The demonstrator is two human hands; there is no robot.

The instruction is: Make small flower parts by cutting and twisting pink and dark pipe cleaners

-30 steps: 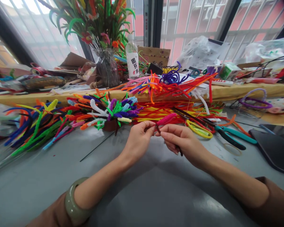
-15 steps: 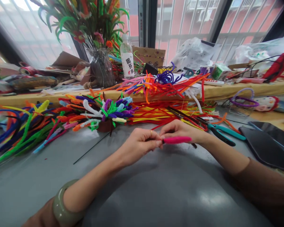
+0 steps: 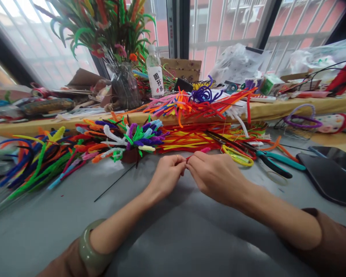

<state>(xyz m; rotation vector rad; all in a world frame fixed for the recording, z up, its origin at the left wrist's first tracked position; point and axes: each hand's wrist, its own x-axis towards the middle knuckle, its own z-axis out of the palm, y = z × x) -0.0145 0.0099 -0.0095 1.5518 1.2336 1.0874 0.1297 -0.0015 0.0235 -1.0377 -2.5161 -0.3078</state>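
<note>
Nearest to you are your brown sleeves (image 3: 334,240), and a green bangle (image 3: 88,250) sits around your left forearm, just at the edge of the cloth. Your forearms reach forward over the grey table (image 3: 173,234). Your left hand (image 3: 167,173), which wears a thin ring (image 3: 177,157), is closed to a pinch, with thumb and forefinger together on one end of a pink chenille piece (image 3: 205,150). Your right hand (image 3: 217,173) is also nearly closed, its fingers curled over the same piece, beside the left fingertips; its thumb is mostly hidden, so I cannot tell how it presses. The pink piece lies between your two hands, and its fuzzy tip comes out beyond the right knuckles. To the left of your hands, a thin black rod (image 3: 114,184) lies slanting on the table. To the right there are scissors with yellow handles (image 3: 226,148), then pliers with teal and black grips (image 3: 285,159), and a dark smartphone (image 3: 323,177). Farther away, many-coloured chenille stems (image 3: 135,134) are spread in bundles along a yellow-covered ledge (image 3: 271,111). Upon this ledge stand a labelled bottle (image 3: 155,82) and a clear vase (image 3: 123,90) full of chenille flowers (image 3: 115,34), before the barred windows (image 3: 230,30).
</note>
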